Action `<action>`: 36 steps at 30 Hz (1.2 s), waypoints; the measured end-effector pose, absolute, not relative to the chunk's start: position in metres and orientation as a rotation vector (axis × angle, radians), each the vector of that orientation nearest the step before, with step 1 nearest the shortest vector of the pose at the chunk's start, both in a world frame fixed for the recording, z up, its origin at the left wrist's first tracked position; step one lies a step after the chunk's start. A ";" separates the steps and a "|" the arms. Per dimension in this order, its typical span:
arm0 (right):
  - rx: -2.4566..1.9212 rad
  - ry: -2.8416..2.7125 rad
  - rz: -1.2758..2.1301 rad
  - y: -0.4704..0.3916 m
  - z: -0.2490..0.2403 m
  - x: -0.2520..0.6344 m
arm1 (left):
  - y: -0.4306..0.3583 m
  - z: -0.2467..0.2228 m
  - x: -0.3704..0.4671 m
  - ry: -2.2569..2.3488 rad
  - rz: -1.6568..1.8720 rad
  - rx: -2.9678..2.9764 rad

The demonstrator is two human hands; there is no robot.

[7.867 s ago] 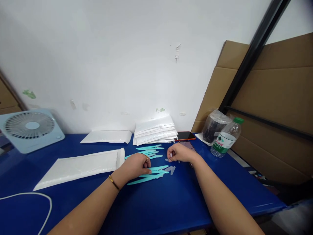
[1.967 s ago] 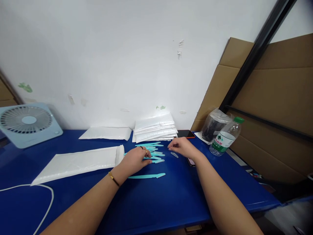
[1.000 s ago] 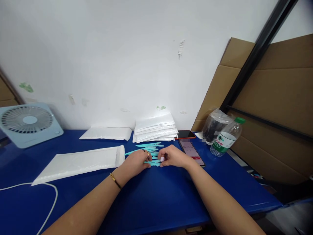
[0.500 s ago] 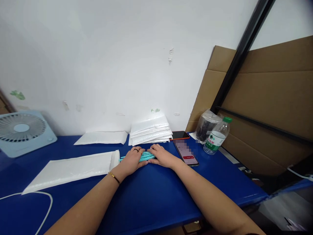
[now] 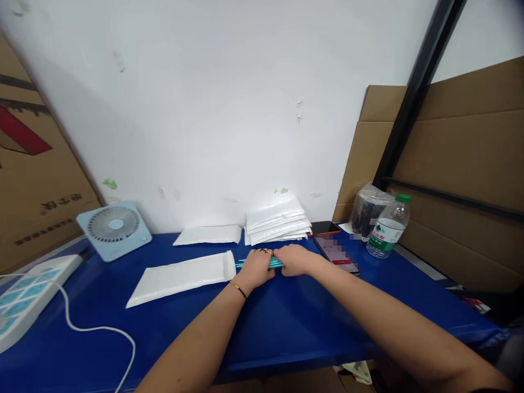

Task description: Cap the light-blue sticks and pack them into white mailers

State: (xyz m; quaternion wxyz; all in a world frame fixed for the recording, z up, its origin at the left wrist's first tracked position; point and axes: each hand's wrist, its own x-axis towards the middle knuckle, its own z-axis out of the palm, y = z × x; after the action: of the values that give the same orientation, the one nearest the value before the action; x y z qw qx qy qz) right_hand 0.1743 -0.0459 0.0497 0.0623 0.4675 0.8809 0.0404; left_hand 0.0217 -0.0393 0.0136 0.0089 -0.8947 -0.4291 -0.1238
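Observation:
Both hands are closed round a bundle of thin teal sticks (image 5: 275, 263) just above the blue table (image 5: 262, 327). My left hand (image 5: 256, 268) wraps the bundle's left part, and its thin ends stick out beyond the fingers. My right hand (image 5: 293, 260) grips the right end, which its fingers hide. A short teal stretch shows between the hands. Left of the bundle lies a white padded envelope (image 5: 184, 275), its flap end close to the stick ends. Behind the hands is a stack of white envelopes (image 5: 278, 221).
Another envelope (image 5: 208, 234) lies near the wall. Two phones (image 5: 338, 255), a wrapped dark object (image 5: 367, 213) and a water bottle (image 5: 387, 232) stand or lie at right. At left are a blue fan (image 5: 114, 229), a power strip (image 5: 30, 300) and a white cable (image 5: 98, 328).
The view has swung left, bringing the power strip and a printed carton into sight. My right hand's fingers have curled more tightly round the bundle; both hands still hold it.

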 end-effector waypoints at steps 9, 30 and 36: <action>1.397 2.784 0.384 -0.079 0.187 0.128 | -0.057 0.042 0.020 -1.629 -1.770 -2.747; 1.547 2.178 -1.121 -0.084 0.102 0.163 | -0.075 0.040 0.020 -1.178 -0.610 -2.642; 1.759 2.478 0.110 -0.111 0.082 0.159 | -0.081 0.043 0.020 -1.469 -0.403 -2.682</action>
State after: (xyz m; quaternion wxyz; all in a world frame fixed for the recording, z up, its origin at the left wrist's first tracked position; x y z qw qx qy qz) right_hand 0.1588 -0.1106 0.0822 0.0503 0.5777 0.8139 0.0361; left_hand 0.0202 -0.0810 0.0431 0.0287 -0.8692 -0.4760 -0.1306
